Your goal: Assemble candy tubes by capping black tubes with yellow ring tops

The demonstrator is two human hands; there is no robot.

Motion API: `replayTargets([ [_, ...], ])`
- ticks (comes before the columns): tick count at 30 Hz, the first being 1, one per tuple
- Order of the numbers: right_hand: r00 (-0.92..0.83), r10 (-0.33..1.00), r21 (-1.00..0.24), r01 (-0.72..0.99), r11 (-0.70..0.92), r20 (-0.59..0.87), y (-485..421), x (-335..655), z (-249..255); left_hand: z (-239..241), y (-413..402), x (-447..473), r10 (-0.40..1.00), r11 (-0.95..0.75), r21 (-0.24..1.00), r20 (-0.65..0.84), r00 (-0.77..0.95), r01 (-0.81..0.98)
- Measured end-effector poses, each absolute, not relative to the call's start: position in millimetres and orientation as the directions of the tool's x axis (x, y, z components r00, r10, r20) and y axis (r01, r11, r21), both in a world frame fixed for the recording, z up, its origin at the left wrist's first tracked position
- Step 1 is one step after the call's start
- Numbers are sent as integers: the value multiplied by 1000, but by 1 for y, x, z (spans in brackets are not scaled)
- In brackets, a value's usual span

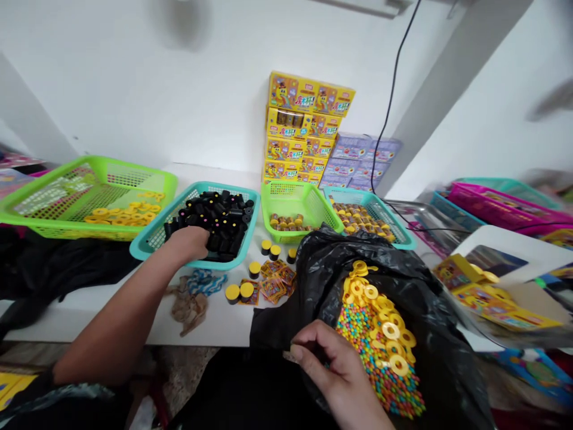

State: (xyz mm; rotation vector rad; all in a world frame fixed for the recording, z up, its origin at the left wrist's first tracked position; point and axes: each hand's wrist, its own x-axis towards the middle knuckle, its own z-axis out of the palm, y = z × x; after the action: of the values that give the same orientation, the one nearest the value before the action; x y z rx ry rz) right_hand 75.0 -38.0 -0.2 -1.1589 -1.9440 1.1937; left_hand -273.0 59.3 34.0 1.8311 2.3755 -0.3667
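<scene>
My left hand [194, 242] reaches into a teal basket [190, 263] of small black cylinders [215, 218], some with pink or yellow centres. Its fingers are hidden among them. My right hand [333, 367] is closed, thumb and forefinger tips nearly meeting at the near edge of a black plastic bag [313, 257]; whether anything small is between them I cannot make out. On the bag lie many coloured candy balls [353, 325] and yellow ring-shaped pieces [391, 328]. Several black cups with yellow lids [254, 269] stand between my hands, beside a pile of printed sachets [275, 280].
A green basket [156, 224] with yellow pieces stands at left. Behind are another green basket [313, 200] and a teal basket [405, 239] of filled cups. Yellow boxes [290, 149] are stacked against the wall. A crumpled cloth [188, 304] lies near the table edge. A cable [394, 77] hangs down.
</scene>
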Motion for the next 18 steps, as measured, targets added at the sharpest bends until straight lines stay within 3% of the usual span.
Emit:
replayTargets([
  [2,-387,918,-897,369,242,88,-37,77,-3,44,51,-272,954,260,-115,-122,-274,959],
  [4,-273,940,-873,384,301,205,-36,79,-6,55,36,-261,952,291,11,99,-291,957],
  [6,-196,908,-803,425,418,370,-36,81,-4,64,17,-237,917,185,320,283,-280,929],
  [7,-189,875,-747,459,481,446,-37,81,-2,66,7,-219,924,51,514,301,-236,856],
  [8,-206,835,-681,497,538,509,-37,82,1,66,-1,-199,953,-74,689,262,-152,721],
  [10,-301,762,-541,559,628,574,-40,83,8,59,-14,-155,987,-150,909,112,119,390],
  [12,-424,713,-438,579,687,558,-42,89,13,46,-20,-113,953,-46,990,3,304,134],
  [14,-495,693,-386,587,711,524,-41,101,12,31,-19,-81,932,94,995,-73,354,-43],
  [18,-501,748,-277,716,641,435,-19,142,-3,5,-16,-47,935,168,968,-96,343,-188],
])
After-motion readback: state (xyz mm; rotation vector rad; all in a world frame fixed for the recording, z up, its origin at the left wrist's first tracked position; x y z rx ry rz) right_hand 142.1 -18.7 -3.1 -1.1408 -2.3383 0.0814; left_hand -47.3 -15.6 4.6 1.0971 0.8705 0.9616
